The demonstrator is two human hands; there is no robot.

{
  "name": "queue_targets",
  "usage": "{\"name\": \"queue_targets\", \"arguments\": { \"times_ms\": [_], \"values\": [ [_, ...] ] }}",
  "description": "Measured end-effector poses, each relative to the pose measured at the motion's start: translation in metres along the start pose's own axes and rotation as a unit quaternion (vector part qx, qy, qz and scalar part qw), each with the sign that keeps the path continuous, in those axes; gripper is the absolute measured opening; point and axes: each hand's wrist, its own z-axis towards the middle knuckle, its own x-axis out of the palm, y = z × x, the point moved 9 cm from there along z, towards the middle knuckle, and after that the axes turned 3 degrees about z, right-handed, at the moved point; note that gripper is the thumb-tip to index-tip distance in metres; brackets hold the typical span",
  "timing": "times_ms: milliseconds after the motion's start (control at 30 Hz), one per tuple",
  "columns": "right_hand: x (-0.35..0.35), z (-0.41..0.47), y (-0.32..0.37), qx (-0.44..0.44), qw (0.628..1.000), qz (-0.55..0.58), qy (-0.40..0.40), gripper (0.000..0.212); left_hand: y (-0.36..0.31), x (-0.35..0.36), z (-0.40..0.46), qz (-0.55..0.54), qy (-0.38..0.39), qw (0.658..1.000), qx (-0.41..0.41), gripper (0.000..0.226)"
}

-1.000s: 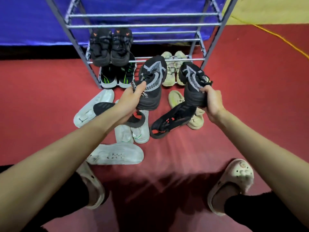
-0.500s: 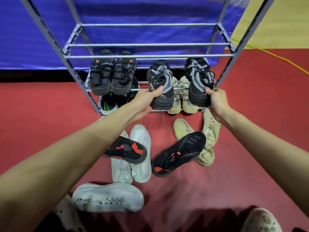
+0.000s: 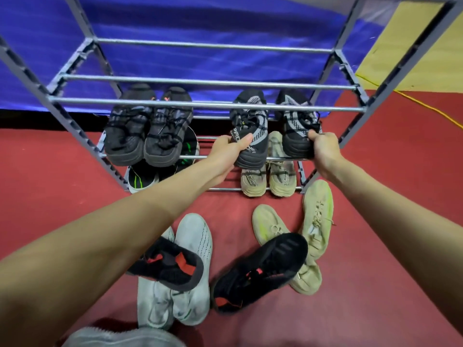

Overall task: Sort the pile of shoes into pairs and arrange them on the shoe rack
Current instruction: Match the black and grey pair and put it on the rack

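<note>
Now both arms reach toward twelve o'clock into the grey metal shoe rack point(image 3: 75, 132). The left hand point(image 3: 226, 152) is closed around the heel of a black-and-grey knit sneaker point(image 3: 249, 128), thumb across its side, while the right hand point(image 3: 323, 149) is clenched on the heel of the matching sneaker point(image 3: 297, 121) just at its three o'clock; both shoes sit toes-inward on the middle shelf rails. At nine o'clock of them, on the same shelf, rests a pair of black sneakers point(image 3: 147, 128). Below, the bottom shelf carries a beige pair point(image 3: 269, 176) at right and a black shoe with green stripes point(image 3: 140, 180) at left. On the red floor point(image 3: 400, 221) toward six o'clock lie two white shoes point(image 3: 183, 284), a black-and-red shoe point(image 3: 172, 267) across them, another black-and-red shoe point(image 3: 260, 269), and two pale yellow shoes point(image 3: 315, 221).
</note>
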Motion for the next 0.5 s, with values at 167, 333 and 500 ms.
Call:
{"name": "queue_targets", "arguments": {
  "times_ms": [167, 333, 500],
  "values": [
    [-0.005, 0.01, -0.01, 0.007, 0.999, 0.037, -0.008, 0.024, 0.001, 0.014, 0.026, 0.014, -0.02, 1.0, 0.001, 0.04],
    [-0.004, 0.006, -0.023, 0.002, 1.0, -0.014, 0.024, 0.039, 0.008, 0.031, 0.044, 0.01, -0.03, 0.999, -0.022, 0.06],
    [-0.001, -0.001, -0.033, -0.004, 0.997, -0.066, 0.041, 0.045, 0.022, 0.038, 0.053, 0.015, -0.029, 0.998, -0.057, 0.063]
  ]
}}
